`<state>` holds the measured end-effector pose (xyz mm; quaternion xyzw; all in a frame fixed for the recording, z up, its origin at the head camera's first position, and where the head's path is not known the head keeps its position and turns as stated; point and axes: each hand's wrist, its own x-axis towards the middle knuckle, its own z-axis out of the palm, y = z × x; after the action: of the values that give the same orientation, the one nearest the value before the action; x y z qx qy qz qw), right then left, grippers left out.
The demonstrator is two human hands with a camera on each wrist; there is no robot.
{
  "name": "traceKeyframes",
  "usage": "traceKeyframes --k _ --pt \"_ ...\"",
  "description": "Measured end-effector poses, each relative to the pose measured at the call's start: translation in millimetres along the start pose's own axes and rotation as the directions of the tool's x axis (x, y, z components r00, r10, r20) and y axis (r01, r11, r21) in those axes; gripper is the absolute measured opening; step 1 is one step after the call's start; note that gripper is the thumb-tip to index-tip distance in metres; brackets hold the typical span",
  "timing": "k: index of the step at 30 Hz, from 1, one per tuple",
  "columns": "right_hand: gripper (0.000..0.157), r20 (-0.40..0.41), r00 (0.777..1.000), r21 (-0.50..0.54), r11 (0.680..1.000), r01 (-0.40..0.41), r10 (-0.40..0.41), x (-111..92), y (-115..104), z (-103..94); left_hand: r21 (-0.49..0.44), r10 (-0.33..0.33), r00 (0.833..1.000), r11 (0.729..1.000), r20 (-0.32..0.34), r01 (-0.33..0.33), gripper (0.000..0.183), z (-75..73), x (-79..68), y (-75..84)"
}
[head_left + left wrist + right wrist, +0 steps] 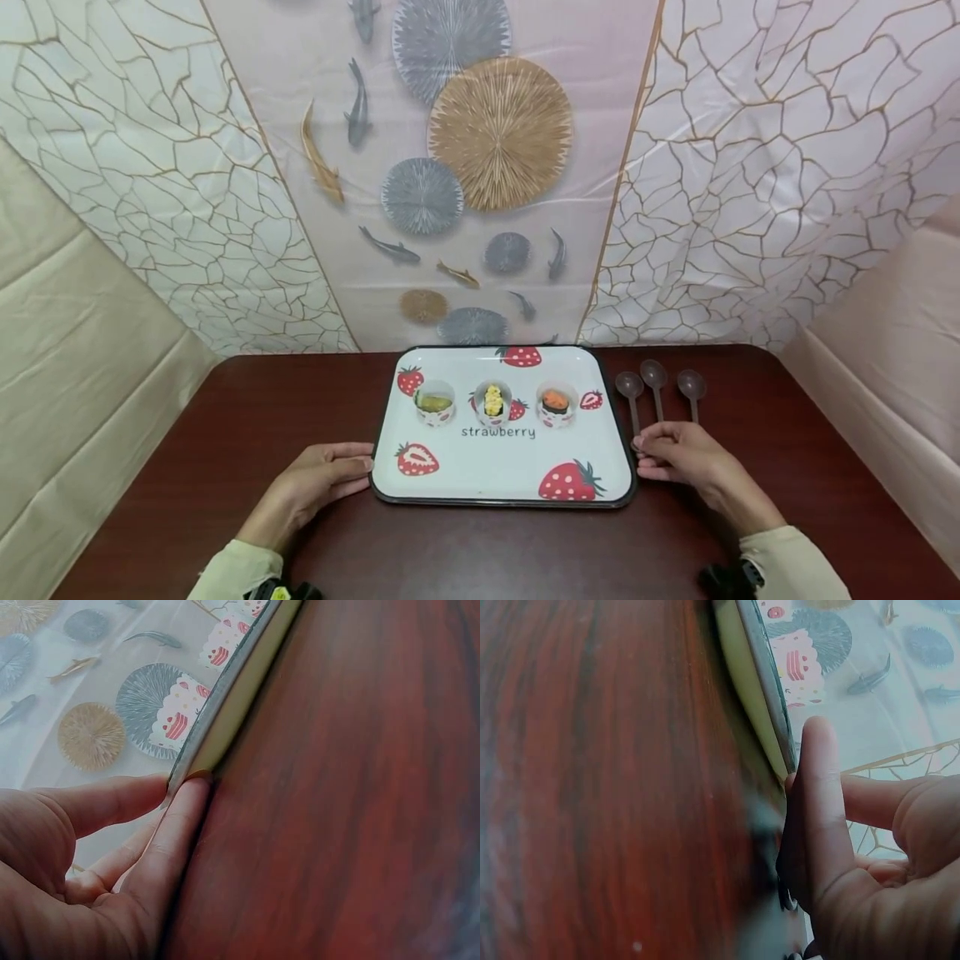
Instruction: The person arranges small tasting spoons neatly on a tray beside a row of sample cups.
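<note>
A white rectangular tray (480, 483) with a dark rim and printed strawberries lies on the table. On it stand three small printed paper cups: the left cup (435, 413) holds something green, the middle cup (492, 419) yellow bits, the right cup (557, 417) an orange-topped piece. At the tray's left edge my left hand (318, 483) pinches the rim, thumb above and fingers underneath in the left wrist view. My right hand (693, 462) grips the opposite edge; in the right wrist view its fingers (823, 802) lie against the rim, partly hiding the hold.
Beside the tray on the right lie three dark translucent spoons, the left spoon (630, 387), middle spoon (654, 375) and right spoon (692, 387), their handles partly behind my right hand. A dark red wooden table (480, 550) carries everything. Patterned cloth (495, 275) rises behind it.
</note>
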<state>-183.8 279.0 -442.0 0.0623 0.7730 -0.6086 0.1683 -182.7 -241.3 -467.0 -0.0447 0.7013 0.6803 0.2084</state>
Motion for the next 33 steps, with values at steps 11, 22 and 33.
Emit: traceKeyframes --k 11,22,33 --pt "0.044 -0.027 1.000 0.017 1.000 0.013 -0.013 1.6 0.9 1.4 0.004 -0.021 1.000 1.000 0.011 0.021 0.058 1.7 8.6 -1.4" --pt "0.038 -0.049 0.999 -0.001 1.000 -0.005 0.005 6.9 -0.3 3.4 -0.027 0.003 0.999 1.000 0.045 -0.002 0.057 -3.6 2.5 -0.7" --pt "0.041 -0.036 0.999 0.061 0.998 0.025 -0.023 1.1 -10.8 1.8 -0.040 0.023 0.998 0.999 0.055 -0.020 0.057 -5.8 2.4 0.6"
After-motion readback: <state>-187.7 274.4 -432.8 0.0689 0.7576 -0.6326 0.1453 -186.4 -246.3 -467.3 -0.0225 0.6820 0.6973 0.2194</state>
